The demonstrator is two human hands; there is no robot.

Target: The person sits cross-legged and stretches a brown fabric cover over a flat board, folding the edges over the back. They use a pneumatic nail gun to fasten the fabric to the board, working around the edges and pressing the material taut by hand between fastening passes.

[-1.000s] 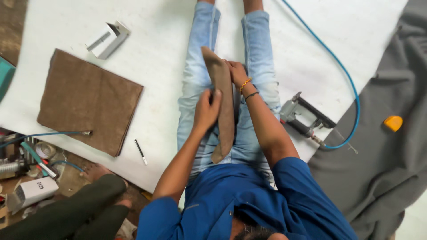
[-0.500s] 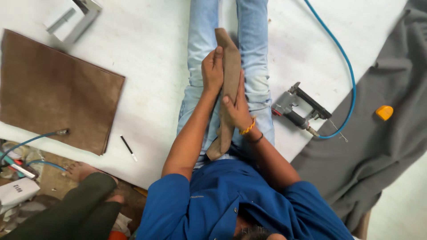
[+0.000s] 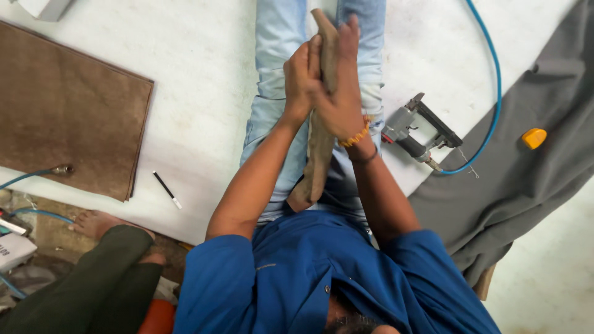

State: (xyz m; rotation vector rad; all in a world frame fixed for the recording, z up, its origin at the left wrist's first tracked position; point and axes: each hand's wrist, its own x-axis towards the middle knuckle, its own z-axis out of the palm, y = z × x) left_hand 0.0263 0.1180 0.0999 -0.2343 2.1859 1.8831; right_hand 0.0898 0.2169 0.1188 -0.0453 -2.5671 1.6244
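Fig. 1: I see 2 hands clasping a brown fabric strip (image 3: 319, 148).
Left hand (image 3: 301, 77) and right hand (image 3: 339, 99) have slid up it since 1 s ago, fingers closed.

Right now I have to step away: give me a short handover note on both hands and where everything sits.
Left hand and right hand: both clasped on the upper part of the long brown fabric strip, pressing it between them over the lap.
Strip: runs along the legs, lower end near the waist.
Pneumatic stapler on its blue hose lies untouched on the white sheet to the right.
Brown fabric panel and pen lie left.
Nothing stapled yet, as far as shows.
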